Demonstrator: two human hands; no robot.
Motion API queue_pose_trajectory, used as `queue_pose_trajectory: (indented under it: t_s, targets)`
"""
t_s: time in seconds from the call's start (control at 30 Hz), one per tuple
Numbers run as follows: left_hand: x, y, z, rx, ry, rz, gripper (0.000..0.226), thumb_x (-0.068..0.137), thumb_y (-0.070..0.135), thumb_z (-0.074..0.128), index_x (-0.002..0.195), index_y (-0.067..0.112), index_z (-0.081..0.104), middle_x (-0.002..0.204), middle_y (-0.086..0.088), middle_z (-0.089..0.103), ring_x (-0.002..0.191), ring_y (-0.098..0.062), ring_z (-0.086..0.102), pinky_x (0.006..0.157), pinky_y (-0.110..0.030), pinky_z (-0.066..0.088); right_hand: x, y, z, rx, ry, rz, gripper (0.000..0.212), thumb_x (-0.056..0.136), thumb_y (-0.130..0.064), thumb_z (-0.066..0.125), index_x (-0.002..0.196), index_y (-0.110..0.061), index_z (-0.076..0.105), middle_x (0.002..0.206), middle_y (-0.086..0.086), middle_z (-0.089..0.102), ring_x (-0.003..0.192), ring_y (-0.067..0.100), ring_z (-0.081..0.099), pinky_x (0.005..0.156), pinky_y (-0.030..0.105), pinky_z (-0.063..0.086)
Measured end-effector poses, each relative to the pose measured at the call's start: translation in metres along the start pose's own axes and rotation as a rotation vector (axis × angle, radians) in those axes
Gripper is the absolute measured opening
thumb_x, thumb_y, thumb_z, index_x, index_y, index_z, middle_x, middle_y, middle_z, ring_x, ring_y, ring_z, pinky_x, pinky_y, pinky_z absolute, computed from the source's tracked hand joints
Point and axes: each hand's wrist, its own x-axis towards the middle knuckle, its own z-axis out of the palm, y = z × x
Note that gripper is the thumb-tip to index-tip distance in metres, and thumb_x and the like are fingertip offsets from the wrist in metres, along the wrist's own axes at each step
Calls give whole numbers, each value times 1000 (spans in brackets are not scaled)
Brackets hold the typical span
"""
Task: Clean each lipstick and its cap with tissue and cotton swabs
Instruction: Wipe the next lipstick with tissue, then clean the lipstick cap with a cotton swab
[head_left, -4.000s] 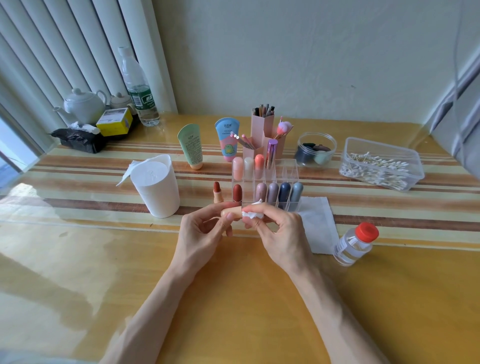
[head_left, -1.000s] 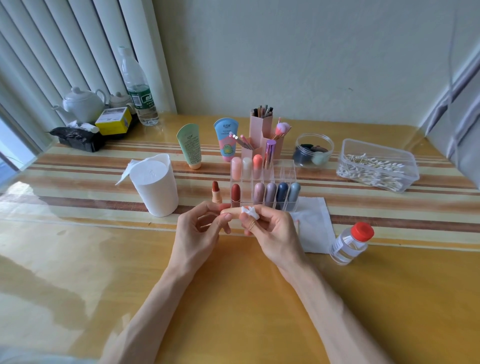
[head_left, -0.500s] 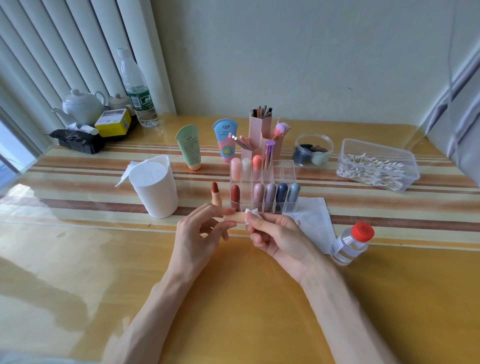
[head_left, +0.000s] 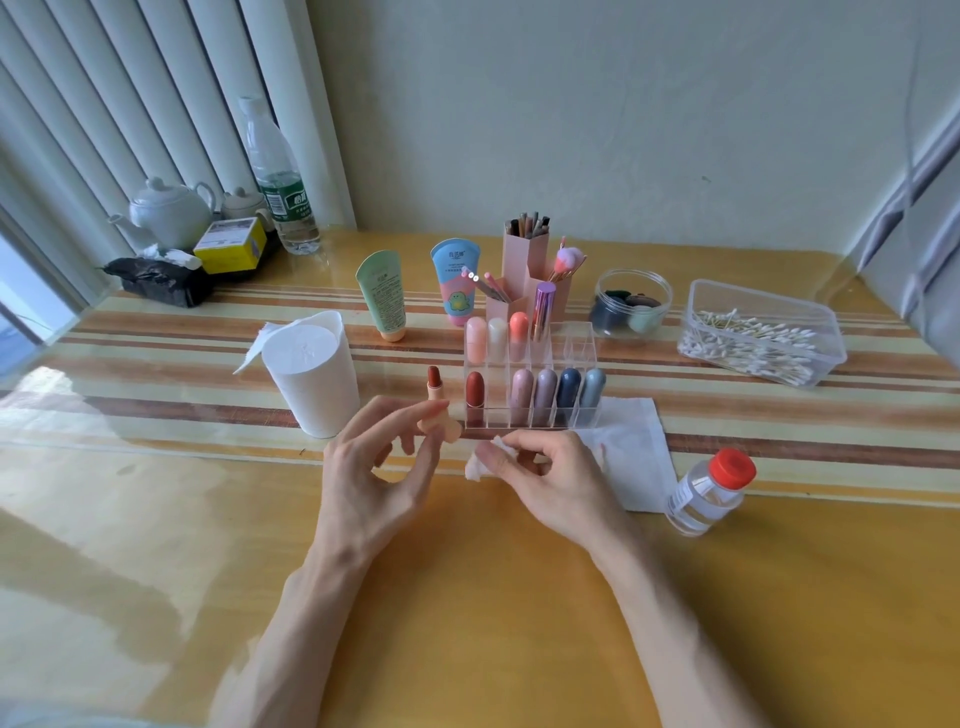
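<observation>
Glossy yellow table (head_left: 493, 597), with a striped mat under a clear cover across the far half. Clutter around your work:
- white cup of tissue (head_left: 317, 379) on the left
- clear acrylic organizer (head_left: 574, 340) straight ahead of your fingers, with capped, round-topped lipsticks upright in its cells
- flat tissue sheet (head_left: 628, 452) lying just right of it
- small clear bottle (head_left: 706, 499) with a red cap
- clear tub of cotton swabs (head_left: 758, 343) at far right

The open lipstick (head_left: 434, 382), a red bullet in a peach base, stands upright just left of the organizer.

Your left hand (head_left: 374, 478) pinches the peach cap (head_left: 439, 426) at the fingertips, the other fingers loosely spread. Your right hand (head_left: 556, 483) pinches a crumpled tissue wad (head_left: 478, 465), fingers curled.

Half a second ago the wad was against the cap. Now they sit apart, and both hands are lower.
</observation>
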Motion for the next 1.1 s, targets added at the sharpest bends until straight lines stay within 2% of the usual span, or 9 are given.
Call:
queue_pose_trajectory:
  t_s: [0.1,0.2,0.27,0.33,0.4,0.57,0.73,0.93,1.1]
  targets:
    - [1,-4,-6,86,27,-20,17,91,13,76,106,19,80,92,7,67,68,-18,58,59,-19,43,2,3,1,-21,-11,-32,32,101,-52,65,86,-29,81,69,-25,69,64,6,58,71,26,49]
    - [2,-13,-12,226,14,-69,12,88,14,80,95,21,74,88,14,58,68,-15,56,60,-18,44,5,13,3,-92,86,-14,17,97,-48,72,94,-32,77,54,-13,41,54,7,41,61,30,40]
    - [2,-21,-11,311,-17,-119,15,84,12,80,91,22,70,87,14,54,68,-13,54,60,-22,46,6,14,2,-103,137,-19,14,94,-47,76,94,-33,76,55,-10,37,53,7,40,59,29,41]
    - [0,-26,-7,381,-58,-175,14,85,14,78,91,23,69,88,10,53,67,-15,54,59,-32,48,5,11,-1,-97,192,-39,14,93,-45,77,90,-31,76,54,-11,38,53,7,42,57,22,39]
    - [-1,-28,-3,412,-98,-218,14,86,20,75,95,27,67,91,10,52,66,-16,55,59,-30,45,4,9,-4,-144,281,-54,16,94,-39,76,83,-27,73,52,-11,42,51,7,45,54,19,38]
    - [0,-31,-2,424,-140,-250,24,84,32,77,106,32,66,102,12,57,82,-19,63,62,-31,47,-1,-1,-7,-556,474,67,19,93,-26,72,89,-22,54,63,-12,54,57,11,53,49,19,27]
    - [5,-31,5,342,-118,-193,43,86,37,80,125,25,70,111,5,64,110,-20,57,89,-36,51,-18,2,-10,-927,512,184,21,97,-14,71,104,-15,52,89,6,66,72,25,70,54,26,38]
    - [15,-35,20,362,-148,-244,48,82,50,78,121,23,73,92,8,72,86,-20,65,84,-42,53,-28,10,-2,-965,514,263,28,87,-9,81,98,-11,55,77,9,62,55,24,65,47,25,26]
    - [15,-38,23,331,-144,-243,25,87,38,83,107,24,76,89,7,75,78,-19,67,76,-46,57,-29,10,-5,-941,500,295,18,100,-17,67,113,-14,55,95,6,69,77,22,71,57,25,32]
